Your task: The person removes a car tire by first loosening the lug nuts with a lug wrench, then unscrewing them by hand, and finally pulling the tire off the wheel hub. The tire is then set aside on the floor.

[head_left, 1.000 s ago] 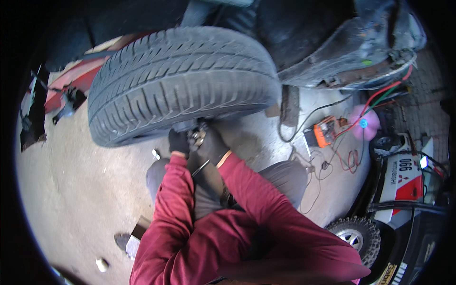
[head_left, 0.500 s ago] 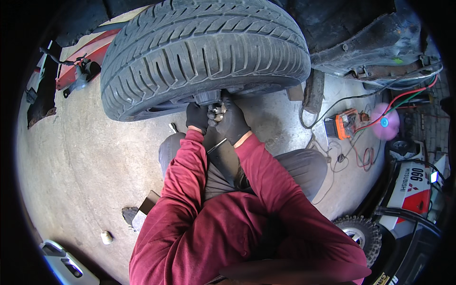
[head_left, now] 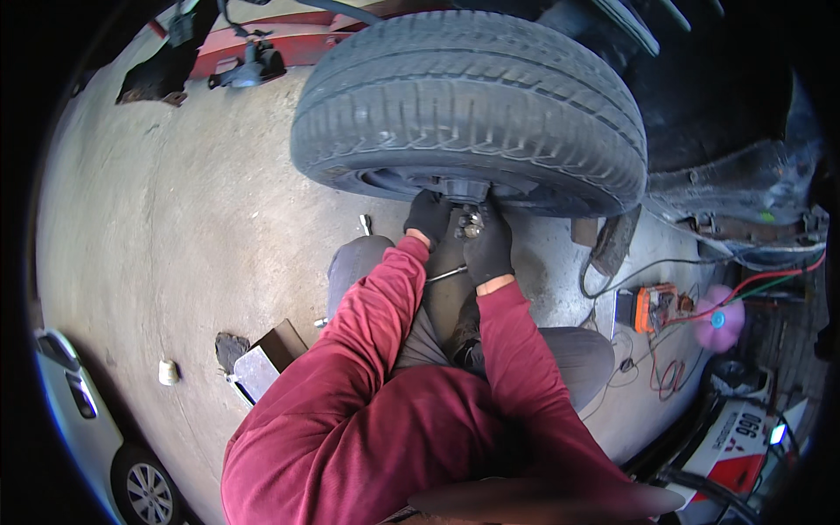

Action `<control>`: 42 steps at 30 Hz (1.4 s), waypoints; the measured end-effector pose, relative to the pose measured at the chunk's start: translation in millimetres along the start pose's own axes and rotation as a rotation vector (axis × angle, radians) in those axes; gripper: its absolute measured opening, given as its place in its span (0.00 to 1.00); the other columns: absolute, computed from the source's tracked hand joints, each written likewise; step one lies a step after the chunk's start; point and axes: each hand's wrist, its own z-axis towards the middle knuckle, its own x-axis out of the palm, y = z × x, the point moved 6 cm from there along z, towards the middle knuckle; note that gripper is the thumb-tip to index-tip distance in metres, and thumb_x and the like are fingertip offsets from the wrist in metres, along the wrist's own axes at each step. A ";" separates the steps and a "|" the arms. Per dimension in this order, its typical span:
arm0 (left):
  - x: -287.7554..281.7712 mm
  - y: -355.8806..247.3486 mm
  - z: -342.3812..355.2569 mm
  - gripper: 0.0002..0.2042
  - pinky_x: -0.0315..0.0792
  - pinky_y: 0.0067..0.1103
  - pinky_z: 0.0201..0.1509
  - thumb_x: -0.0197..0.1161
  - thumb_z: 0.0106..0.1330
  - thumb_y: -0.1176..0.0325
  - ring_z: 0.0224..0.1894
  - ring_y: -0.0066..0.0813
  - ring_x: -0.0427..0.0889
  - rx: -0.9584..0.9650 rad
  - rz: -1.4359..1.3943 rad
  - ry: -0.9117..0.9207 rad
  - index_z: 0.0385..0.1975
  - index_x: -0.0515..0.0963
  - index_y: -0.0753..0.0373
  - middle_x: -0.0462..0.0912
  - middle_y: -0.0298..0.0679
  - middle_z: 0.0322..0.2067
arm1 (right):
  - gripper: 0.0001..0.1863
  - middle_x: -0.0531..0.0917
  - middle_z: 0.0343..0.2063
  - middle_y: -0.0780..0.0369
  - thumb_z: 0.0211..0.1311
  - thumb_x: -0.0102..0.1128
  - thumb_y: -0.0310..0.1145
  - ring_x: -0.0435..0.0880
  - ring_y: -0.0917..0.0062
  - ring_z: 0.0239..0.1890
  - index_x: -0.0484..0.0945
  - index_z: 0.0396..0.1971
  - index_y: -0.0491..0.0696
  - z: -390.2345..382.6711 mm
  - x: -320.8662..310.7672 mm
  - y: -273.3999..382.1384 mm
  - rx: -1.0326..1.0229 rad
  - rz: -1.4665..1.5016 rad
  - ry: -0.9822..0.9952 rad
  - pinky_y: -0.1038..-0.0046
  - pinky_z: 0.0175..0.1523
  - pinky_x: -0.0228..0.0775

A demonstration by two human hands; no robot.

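A tyre with its wheel (head_left: 472, 114) hangs in front of me, its hub cap (head_left: 465, 187) facing me. Both my hands wear black gloves. My left hand (head_left: 428, 216) is curled up against the wheel beside the hub; its fingertips are hidden, so what they grip does not show. My right hand (head_left: 490, 243) reaches up just right of the hub, its fingers bent round several small metal lug nuts (head_left: 470, 224). Below the hands, between my legs, a metal bar (head_left: 446, 275) lies on the floor.
Left of my knee a small metal tool (head_left: 365, 224) lies on the concrete floor. Nearer are an open box (head_left: 273, 357) and a white cup-like thing (head_left: 168, 372). To the right stand an orange-and-black device (head_left: 654, 306) with cables and a pink fan (head_left: 719, 321). A pale car (head_left: 87, 411) is at lower left.
The view has swung, so the wheel, my hands and the floor things sit further right or lower in the picture. Both hands stay at the hub, with the lug nuts still in the right one.
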 end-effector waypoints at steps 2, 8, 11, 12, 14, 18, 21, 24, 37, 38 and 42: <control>-6.2 -3.3 -2.0 0.18 0.75 0.43 0.46 0.63 0.66 0.58 0.42 0.62 0.84 -0.185 -0.117 -0.033 0.36 0.80 0.71 0.84 0.62 0.36 | 0.11 0.83 0.33 0.65 0.76 0.60 0.43 0.80 0.77 0.31 0.82 0.48 0.53 -2.1 5.8 -6.8 0.144 0.260 0.034 0.72 0.34 0.72; -14.9 -18.2 -3.1 0.20 0.75 0.41 0.47 0.63 0.66 0.57 0.43 0.60 0.85 -0.238 -0.209 0.036 0.39 0.81 0.73 0.85 0.62 0.38 | 0.13 0.83 0.33 0.66 0.76 0.59 0.48 0.79 0.77 0.30 0.81 0.45 0.55 -3.3 11.8 0.6 0.155 0.158 0.066 0.69 0.33 0.69; -15.5 -19.8 -2.5 0.20 0.75 0.41 0.48 0.63 0.65 0.57 0.44 0.61 0.85 -0.217 -0.232 0.029 0.39 0.81 0.73 0.85 0.62 0.38 | 0.14 0.84 0.34 0.66 0.76 0.58 0.49 0.79 0.76 0.30 0.81 0.45 0.55 -1.2 4.4 -0.9 0.106 0.117 -0.045 0.67 0.33 0.69; -14.6 -18.8 -2.8 0.20 0.75 0.41 0.48 0.63 0.65 0.56 0.45 0.61 0.85 -0.231 -0.222 0.035 0.40 0.81 0.74 0.85 0.62 0.38 | 0.13 0.84 0.34 0.66 0.76 0.57 0.49 0.79 0.75 0.30 0.81 0.45 0.55 -1.3 3.8 -3.6 0.120 0.160 -0.040 0.67 0.33 0.69; -13.7 -17.6 -3.4 0.21 0.75 0.42 0.48 0.63 0.65 0.56 0.45 0.62 0.84 -0.244 -0.218 0.035 0.40 0.81 0.74 0.85 0.63 0.39 | 0.13 0.84 0.35 0.66 0.77 0.57 0.48 0.79 0.75 0.30 0.80 0.45 0.55 -0.7 12.7 -6.3 0.239 0.331 0.157 0.66 0.33 0.69; -14.1 -18.6 -5.0 0.21 0.74 0.41 0.47 0.64 0.65 0.55 0.43 0.62 0.84 -0.216 -0.235 0.009 0.38 0.81 0.74 0.85 0.63 0.37 | 0.14 0.84 0.34 0.66 0.77 0.56 0.49 0.79 0.73 0.31 0.78 0.46 0.55 -0.2 7.8 -4.5 0.218 0.173 0.118 0.66 0.34 0.69; -16.1 -18.8 -7.7 0.22 0.74 0.41 0.45 0.64 0.65 0.55 0.42 0.62 0.84 -0.196 -0.230 -0.022 0.37 0.81 0.75 0.85 0.63 0.36 | 0.13 0.83 0.34 0.65 0.77 0.55 0.48 0.79 0.73 0.32 0.78 0.46 0.54 -0.9 7.0 -5.0 0.094 0.147 -0.069 0.66 0.35 0.69; -13.9 -16.5 -8.9 0.24 0.74 0.43 0.48 0.64 0.66 0.52 0.45 0.64 0.83 -0.219 -0.220 0.029 0.39 0.80 0.73 0.84 0.64 0.39 | 0.15 0.82 0.30 0.65 0.76 0.56 0.48 0.79 0.76 0.26 0.80 0.38 0.51 -2.3 17.2 -9.1 0.152 0.402 -0.028 0.71 0.29 0.69; -15.9 -14.6 -9.0 0.22 0.72 0.45 0.43 0.63 0.66 0.54 0.38 0.65 0.81 -0.135 -0.132 -0.035 0.30 0.78 0.74 0.81 0.64 0.31 | 0.17 0.83 0.27 0.65 0.75 0.59 0.50 0.81 0.79 0.23 0.81 0.43 0.51 -4.5 17.9 -3.2 0.134 0.228 -0.046 0.74 0.24 0.71; -14.9 -12.7 -8.9 0.22 0.72 0.45 0.44 0.63 0.66 0.53 0.40 0.65 0.81 -0.154 -0.156 -0.023 0.32 0.79 0.73 0.82 0.64 0.33 | 0.19 0.83 0.27 0.65 0.75 0.59 0.53 0.80 0.80 0.21 0.81 0.43 0.50 -4.8 20.9 -4.6 0.260 0.299 0.012 0.75 0.23 0.70; -14.0 -11.7 -8.8 0.23 0.72 0.45 0.43 0.63 0.66 0.52 0.39 0.63 0.81 -0.169 -0.133 0.004 0.32 0.79 0.73 0.82 0.64 0.32 | 0.18 0.86 0.31 0.63 0.74 0.59 0.51 0.83 0.76 0.25 0.83 0.42 0.50 -3.7 6.0 26.4 0.082 -0.180 0.000 0.73 0.27 0.73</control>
